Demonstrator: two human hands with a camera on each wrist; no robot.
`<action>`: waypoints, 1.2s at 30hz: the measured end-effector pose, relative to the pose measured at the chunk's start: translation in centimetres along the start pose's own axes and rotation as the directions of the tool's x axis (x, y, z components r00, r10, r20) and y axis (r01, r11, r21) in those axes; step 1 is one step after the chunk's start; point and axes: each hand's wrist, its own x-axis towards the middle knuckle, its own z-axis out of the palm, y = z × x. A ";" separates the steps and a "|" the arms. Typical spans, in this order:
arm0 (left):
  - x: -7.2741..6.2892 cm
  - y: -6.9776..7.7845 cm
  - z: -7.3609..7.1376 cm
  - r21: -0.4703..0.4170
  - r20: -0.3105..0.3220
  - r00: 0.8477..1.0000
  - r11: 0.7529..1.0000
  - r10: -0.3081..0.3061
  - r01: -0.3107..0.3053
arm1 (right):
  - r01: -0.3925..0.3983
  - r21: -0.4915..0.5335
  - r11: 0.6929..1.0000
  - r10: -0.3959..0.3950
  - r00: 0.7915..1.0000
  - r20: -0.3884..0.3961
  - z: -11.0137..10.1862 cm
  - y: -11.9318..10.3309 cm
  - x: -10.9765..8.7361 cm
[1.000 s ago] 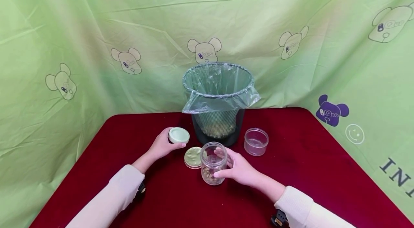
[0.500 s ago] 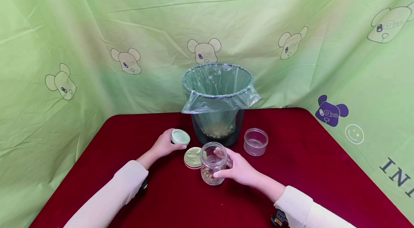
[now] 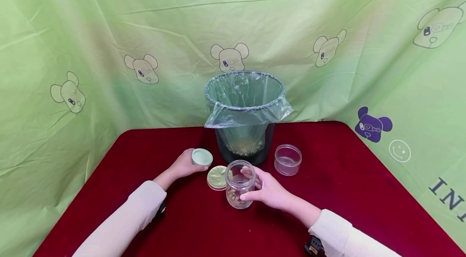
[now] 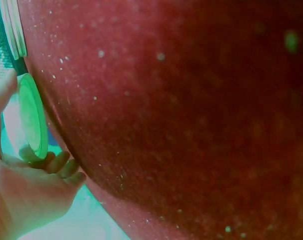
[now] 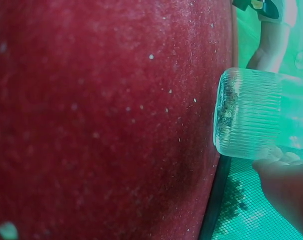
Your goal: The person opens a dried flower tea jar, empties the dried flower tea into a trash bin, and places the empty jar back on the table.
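Observation:
In the head view my left hand (image 3: pixel 183 164) grips a short, round, pale green tub-like piece (image 3: pixel 202 157) by its side, left of the bin. The left wrist view shows its round green face (image 4: pixel 33 116) close over the red cloth, thumb on one side and fingers on the other. My right hand (image 3: pixel 272 190) holds a clear ribbed glass jar (image 3: pixel 236 188), thumb in front and fingers behind. The jar stands upright with its mouth uncovered and some brown bits at the bottom. Between the hands lies a round yellow-green lid (image 3: pixel 216 177), partly hidden by the jar.
Behind the hands stands a dark mesh bin (image 3: pixel 271 135) lined with a clear bag (image 3: pixel 244 116), with small bits at its bottom. A low clear tub (image 3: pixel 288 160) sits right of the bin. Red cloth (image 3: pixel 349 184) covers the table, and a green curtain (image 3: pixel 174 14) surrounds it.
My left hand has come slightly lower and nearer to me, and the pale green piece has tilted a little. My right hand and the jar have stayed in place.

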 end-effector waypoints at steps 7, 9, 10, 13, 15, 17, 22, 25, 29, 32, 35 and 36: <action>-0.2 0.1 -0.3 0.027 0.007 1.000 0.999 -0.027 0.027 | 0.001 -0.003 1.000 -0.001 1.000 -0.002 0.0 0.0 0.0; -0.2 0.0 -0.4 0.038 0.007 1.000 0.999 -0.020 0.020 | 0.001 -0.005 1.000 -0.001 1.000 -0.004 0.0 0.0 0.0; -0.2 0.0 -0.4 0.043 0.007 1.000 0.999 -0.015 0.015 | 0.000 -0.007 1.000 0.000 1.000 -0.005 0.0 0.1 0.0; -0.3 -0.2 -0.5 0.062 0.010 1.000 0.998 0.000 0.000 | -0.002 -0.007 1.000 0.002 1.000 -0.006 0.0 0.2 0.0; -0.4 -0.2 -0.5 0.079 0.014 1.000 0.997 0.003 -0.004 | -0.003 -0.002 1.000 0.003 1.000 -0.005 0.0 0.2 0.0; -0.5 -0.3 -0.5 0.095 0.017 1.000 0.995 0.005 -0.007 | -0.002 0.002 1.000 0.002 1.000 -0.004 0.0 0.2 0.0; -0.7 -0.2 -0.6 0.106 0.017 1.000 0.994 0.015 -0.017 | 0.001 0.004 1.000 -0.001 1.000 -0.004 0.0 0.2 0.0; -0.6 -0.3 -0.6 0.123 0.017 1.000 0.992 0.020 -0.022 | 0.003 0.004 1.000 -0.003 1.000 -0.004 0.0 0.2 0.0; -0.6 -0.6 -0.5 0.165 0.030 0.999 0.985 0.043 -0.047 | 0.003 0.006 1.000 -0.003 1.000 -0.003 0.0 0.2 0.0; -0.7 -0.6 -0.6 0.186 0.051 0.998 0.981 0.048 -0.057 | 0.004 0.006 1.000 -0.004 1.000 -0.002 0.0 0.1 0.0; -0.9 -0.4 -0.7 0.193 0.078 0.996 0.980 0.040 -0.055 | 0.003 0.003 1.000 -0.003 1.000 -0.002 0.0 0.1 0.0; -0.9 -0.3 -0.8 0.194 0.086 0.996 0.980 0.029 -0.045 | 0.003 0.001 1.000 -0.003 1.000 -0.002 0.0 0.1 0.0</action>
